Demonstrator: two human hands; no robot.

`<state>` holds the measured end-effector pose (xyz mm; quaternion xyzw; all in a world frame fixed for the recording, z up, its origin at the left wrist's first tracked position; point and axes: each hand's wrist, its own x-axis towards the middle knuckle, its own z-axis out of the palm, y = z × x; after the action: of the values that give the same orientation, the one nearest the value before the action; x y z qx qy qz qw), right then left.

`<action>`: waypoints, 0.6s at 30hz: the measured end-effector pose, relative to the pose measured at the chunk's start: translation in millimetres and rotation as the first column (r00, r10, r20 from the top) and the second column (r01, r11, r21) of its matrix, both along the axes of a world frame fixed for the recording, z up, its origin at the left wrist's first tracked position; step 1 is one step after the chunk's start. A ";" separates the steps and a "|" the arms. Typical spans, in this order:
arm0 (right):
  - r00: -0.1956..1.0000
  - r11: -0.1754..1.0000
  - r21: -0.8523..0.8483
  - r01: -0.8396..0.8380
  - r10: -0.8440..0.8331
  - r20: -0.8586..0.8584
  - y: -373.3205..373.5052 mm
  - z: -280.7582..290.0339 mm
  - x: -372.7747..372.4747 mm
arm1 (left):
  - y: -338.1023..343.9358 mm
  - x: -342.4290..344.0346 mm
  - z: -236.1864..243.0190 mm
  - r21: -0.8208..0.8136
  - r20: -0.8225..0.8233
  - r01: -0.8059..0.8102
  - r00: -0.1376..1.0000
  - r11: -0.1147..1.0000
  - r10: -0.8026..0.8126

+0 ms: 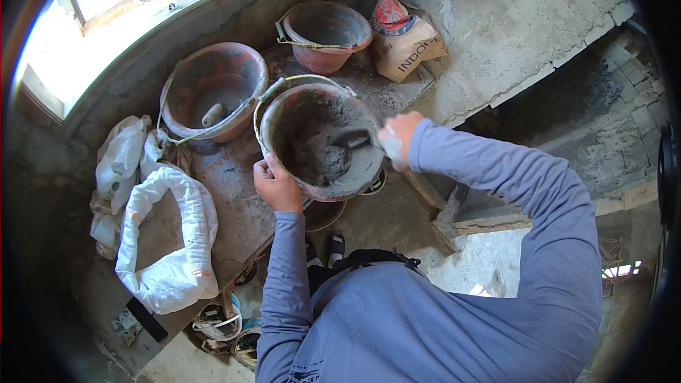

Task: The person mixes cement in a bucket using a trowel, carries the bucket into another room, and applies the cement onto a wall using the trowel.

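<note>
My left hand (275, 183) grips the near rim of a red plastic bucket (284, 115) that is tilted toward me and smeared with grey mortar. My right hand (397, 138) reaches over the bucket's right rim and holds the white handle of a trowel (352, 141). The trowel blade sits in the wet grey mortar (333, 162) at the bottom of the bucket. The bucket's wire handle arcs over its far rim.
Two more red buckets stand behind: one (213, 89) at the left with a tool handle inside, one (326, 32) farther back. A paper cement bag (408, 42) leans on the plastered wall. An open white sack (170, 241) lies at the left. A window (135, 0) is upper left.
</note>
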<state>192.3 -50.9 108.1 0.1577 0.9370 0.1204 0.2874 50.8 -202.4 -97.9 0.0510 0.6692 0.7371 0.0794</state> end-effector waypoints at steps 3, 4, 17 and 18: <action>0.995 0.994 0.047 -0.094 0.093 0.026 -6.4 -9.3 24.7 | -5.9 -5.6 -10.1 -0.028 -0.059 0.009 0.998 1.000 -0.011; 0.995 0.999 0.021 -0.046 0.048 -0.089 -13.4 -11.3 33.1 | -7.1 -6.5 -10.5 -0.039 -0.076 0.012 0.997 0.999 -0.015; 0.754 0.894 -0.353 0.278 -0.430 -0.497 -7.9 -41.8 113.0 | -21.9 -41.1 -4.9 -0.198 -0.096 0.285 0.947 0.938 -0.308; 0.649 0.835 -0.498 0.235 -0.516 -0.559 -2.5 -62.5 121.6 | -21.5 -44.0 5.7 -0.259 -0.054 0.295 0.946 0.920 -0.319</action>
<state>313.9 -53.4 45.6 0.3259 0.9250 -0.1932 -0.0276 6.8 -223.9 -92.2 0.1799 0.7426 0.6228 0.1679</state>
